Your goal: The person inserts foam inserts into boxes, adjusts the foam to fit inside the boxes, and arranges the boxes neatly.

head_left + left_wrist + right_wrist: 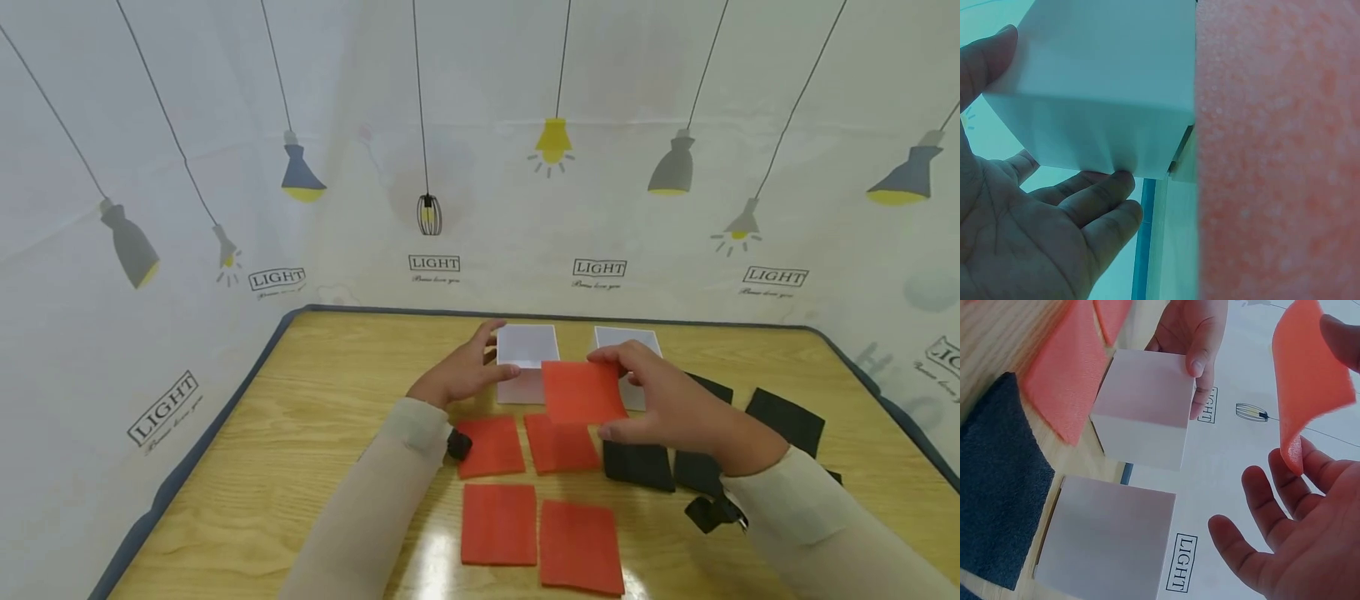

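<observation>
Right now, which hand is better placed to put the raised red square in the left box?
Probably the right hand: it holds the red square, while the left hand rests against the white box.

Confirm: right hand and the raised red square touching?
Touching. The right wrist view shows it: the red square is held by the right hand, thumb over one edge, fingertips against the opposite edge.

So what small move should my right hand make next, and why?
Probably shift the held red square left, over the left white box: your right hand pinches it near that box, and your left hand wraps the box's left side, seemingly steadying it.
</observation>
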Demonstrator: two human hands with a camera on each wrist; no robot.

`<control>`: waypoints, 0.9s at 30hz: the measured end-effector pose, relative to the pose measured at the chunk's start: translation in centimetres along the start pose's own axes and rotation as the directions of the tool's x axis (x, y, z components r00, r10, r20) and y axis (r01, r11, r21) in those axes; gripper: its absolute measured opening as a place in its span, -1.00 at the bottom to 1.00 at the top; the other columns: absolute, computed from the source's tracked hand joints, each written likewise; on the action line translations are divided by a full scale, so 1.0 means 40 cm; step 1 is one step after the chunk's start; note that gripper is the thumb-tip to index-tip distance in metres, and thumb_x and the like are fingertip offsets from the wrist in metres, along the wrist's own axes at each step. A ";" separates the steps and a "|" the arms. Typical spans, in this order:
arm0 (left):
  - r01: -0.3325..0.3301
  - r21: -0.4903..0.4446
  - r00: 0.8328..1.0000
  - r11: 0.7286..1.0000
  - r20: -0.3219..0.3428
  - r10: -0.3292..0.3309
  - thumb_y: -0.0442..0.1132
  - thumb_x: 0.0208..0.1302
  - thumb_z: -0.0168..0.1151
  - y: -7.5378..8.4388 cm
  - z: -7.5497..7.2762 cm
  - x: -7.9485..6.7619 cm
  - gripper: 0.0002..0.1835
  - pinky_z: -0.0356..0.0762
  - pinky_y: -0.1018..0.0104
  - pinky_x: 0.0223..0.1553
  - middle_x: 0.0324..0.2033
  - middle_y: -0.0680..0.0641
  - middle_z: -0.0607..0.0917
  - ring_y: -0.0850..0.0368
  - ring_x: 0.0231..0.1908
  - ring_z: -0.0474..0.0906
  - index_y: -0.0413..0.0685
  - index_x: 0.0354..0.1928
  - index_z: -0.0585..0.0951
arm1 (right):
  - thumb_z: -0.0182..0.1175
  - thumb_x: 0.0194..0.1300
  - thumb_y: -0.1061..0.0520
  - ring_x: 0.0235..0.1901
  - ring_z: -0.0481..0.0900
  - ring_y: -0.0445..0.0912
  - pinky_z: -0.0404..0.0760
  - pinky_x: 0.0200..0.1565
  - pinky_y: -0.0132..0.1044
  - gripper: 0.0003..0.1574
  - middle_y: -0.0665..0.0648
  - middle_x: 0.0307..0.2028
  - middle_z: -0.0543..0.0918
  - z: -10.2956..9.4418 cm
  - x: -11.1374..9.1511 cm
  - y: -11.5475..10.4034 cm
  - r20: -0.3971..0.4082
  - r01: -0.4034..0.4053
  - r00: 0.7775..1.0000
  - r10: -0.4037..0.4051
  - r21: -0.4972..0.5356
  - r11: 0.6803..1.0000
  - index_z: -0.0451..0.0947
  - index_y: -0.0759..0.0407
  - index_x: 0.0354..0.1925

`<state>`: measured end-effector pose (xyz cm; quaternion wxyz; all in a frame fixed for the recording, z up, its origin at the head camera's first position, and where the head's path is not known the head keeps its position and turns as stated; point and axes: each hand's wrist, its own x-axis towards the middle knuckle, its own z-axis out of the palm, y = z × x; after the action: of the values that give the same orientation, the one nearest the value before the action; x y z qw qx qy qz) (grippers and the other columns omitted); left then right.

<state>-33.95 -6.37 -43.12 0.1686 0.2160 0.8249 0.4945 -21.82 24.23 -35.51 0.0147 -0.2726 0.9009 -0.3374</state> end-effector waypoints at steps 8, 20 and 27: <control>0.012 0.004 1.000 1.000 -0.001 -0.012 0.11 0.40 0.39 0.000 -0.003 0.004 0.00 0.28 -0.09 0.52 0.62 -0.18 0.17 -0.14 0.61 0.15 0.28 0.68 -0.02 | 0.53 0.24 -0.09 0.20 0.46 0.03 0.52 0.26 0.25 -0.01 0.08 0.25 0.49 0.004 0.027 0.002 0.025 -0.015 1.000 0.015 0.029 0.999 0.31 0.21 0.44; 0.022 0.003 1.000 1.000 -0.003 -0.022 0.12 0.38 0.41 0.002 -0.003 0.002 0.04 0.26 -0.08 0.53 0.62 -0.16 0.17 -0.13 0.61 0.15 0.24 0.69 -0.03 | 0.54 0.21 0.00 0.17 0.48 0.05 0.58 0.22 0.15 0.00 0.11 0.26 0.48 0.006 0.060 0.004 0.035 -0.035 0.999 0.033 0.061 0.998 0.28 0.20 0.45; 0.027 -0.013 1.000 1.000 0.001 -0.027 0.11 0.38 0.42 0.000 0.000 0.004 0.04 0.27 -0.07 0.53 0.62 -0.15 0.18 -0.13 0.61 0.16 0.26 0.68 -0.03 | 0.54 0.21 0.07 0.14 0.48 0.05 0.55 0.23 0.18 0.01 0.13 0.25 0.50 0.009 0.079 0.009 0.020 -0.045 0.999 0.043 0.068 0.997 0.27 0.23 0.47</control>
<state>-34.08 -6.29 -43.14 0.1769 0.2037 0.8245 0.4974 -24.60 22.67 -35.50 0.0399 -0.2552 0.8944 -0.3652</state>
